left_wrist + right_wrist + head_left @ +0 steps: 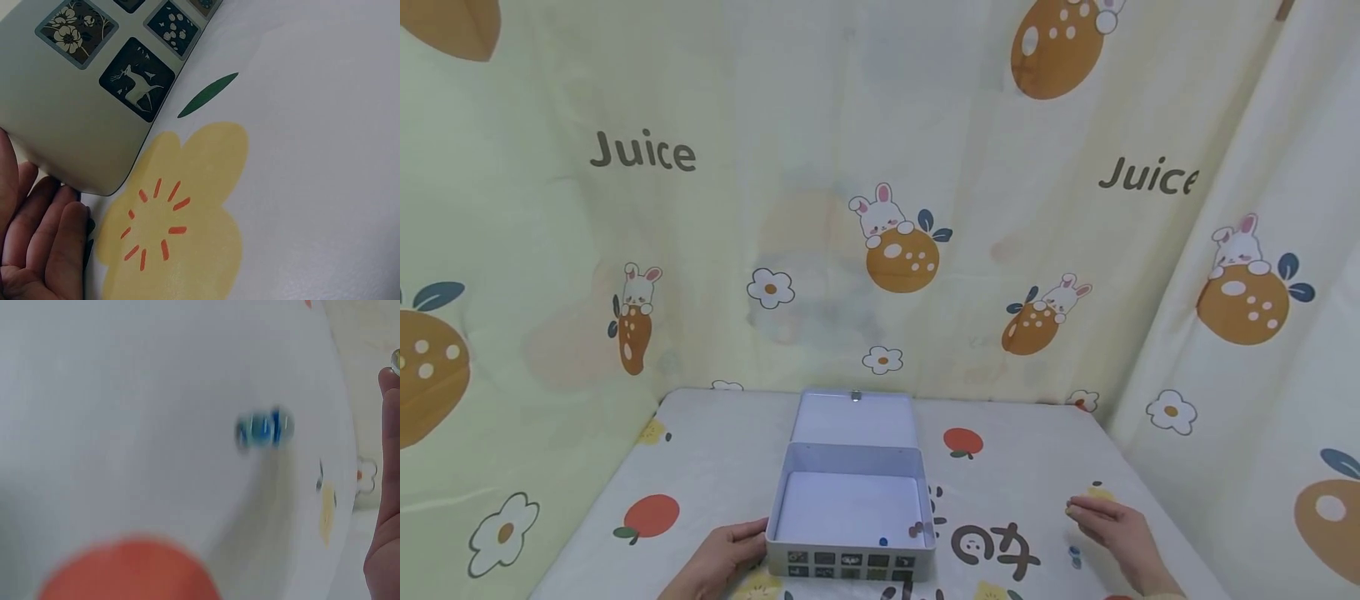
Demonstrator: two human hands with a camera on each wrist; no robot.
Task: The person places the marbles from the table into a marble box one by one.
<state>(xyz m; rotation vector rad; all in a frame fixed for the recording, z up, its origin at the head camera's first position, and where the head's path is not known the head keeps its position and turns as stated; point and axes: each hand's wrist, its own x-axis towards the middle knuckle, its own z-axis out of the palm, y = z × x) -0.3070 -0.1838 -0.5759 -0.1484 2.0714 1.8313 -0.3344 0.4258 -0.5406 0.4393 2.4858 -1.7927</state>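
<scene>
A white tin box (850, 560) with small picture tiles on its front stands on the table, its lid (854, 418) folded back. Inside lie a blue marble (883, 542) and a couple of brownish marbles (915, 529) near the right front corner. My left hand (718, 560) rests against the box's left side, its fingers (65, 250) extended at the corner. Off to the right, my right hand (1112, 533) is raised over the table and pinches a clear glass marble (396, 360) with yellow in it at the fingertips. Blue glass marbles (262, 428) lie close together below that hand.
A pale printed cloth (1000, 475) with fruit and flower pictures covers the table. Patterned curtains (820, 167) hang behind it and at both sides. A metal clasp (856, 396) sits on the far edge of the lid.
</scene>
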